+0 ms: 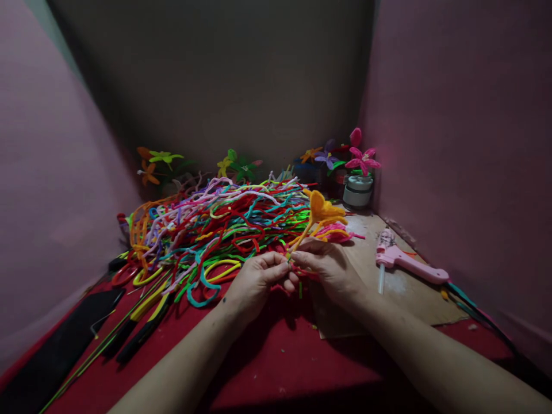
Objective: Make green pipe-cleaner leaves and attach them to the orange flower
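Observation:
My right hand [323, 261] pinches the stem of an orange pipe-cleaner flower [321, 208], whose petals point up and away from me. Thumb and fingertips of my left hand [265, 275] are closed at the low end of that stem, where a bit of green pipe cleaner shows between the two hands. Both hands meet just above the red cloth, with the fingertips almost touching. Beyond them lies a big heap of loose pipe cleaners [233, 215] in many colours. Some pink and orange looped pieces [334, 232] rest right behind my right hand.
On the right, a pink glue gun [405, 264] lies on a cardboard sheet [366, 316]. Black-and-yellow-handled pliers [144, 322], thin green wires [92, 353] and a black flat item [60, 339] are at left. Finished flowers [362, 160] stand along the back wall.

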Action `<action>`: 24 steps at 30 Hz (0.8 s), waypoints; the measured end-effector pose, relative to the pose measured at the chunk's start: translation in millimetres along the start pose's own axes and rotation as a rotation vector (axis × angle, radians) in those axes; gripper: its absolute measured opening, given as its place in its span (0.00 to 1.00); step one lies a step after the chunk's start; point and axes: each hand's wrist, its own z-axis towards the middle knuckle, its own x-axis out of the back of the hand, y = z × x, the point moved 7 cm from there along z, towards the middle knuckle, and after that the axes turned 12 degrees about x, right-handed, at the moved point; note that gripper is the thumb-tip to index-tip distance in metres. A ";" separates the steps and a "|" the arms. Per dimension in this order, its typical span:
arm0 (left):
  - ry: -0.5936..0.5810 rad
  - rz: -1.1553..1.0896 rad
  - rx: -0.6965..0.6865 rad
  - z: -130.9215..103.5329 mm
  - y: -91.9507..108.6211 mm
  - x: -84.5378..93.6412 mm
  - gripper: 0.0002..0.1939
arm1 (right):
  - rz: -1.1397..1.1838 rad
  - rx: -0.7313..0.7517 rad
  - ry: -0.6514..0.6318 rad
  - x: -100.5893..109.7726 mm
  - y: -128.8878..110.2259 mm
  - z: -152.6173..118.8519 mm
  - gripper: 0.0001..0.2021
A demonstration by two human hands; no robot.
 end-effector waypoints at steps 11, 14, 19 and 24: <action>-0.057 0.084 0.017 -6.3 9.3 -6.3 0.07 | -0.197 0.124 -0.082 1.4 -6.3 4.1 0.03; 0.009 0.028 0.029 -6.9 12.6 2.2 0.06 | -0.155 0.122 -0.114 -1.3 -8.1 6.1 0.04; 0.122 -0.107 0.017 -9.2 14.3 17.7 0.07 | 0.114 0.089 -0.005 13.3 -3.1 9.9 0.11; 0.107 -0.169 0.016 -16.8 12.8 25.0 0.06 | -0.181 0.125 -0.028 28.8 -9.1 10.1 0.08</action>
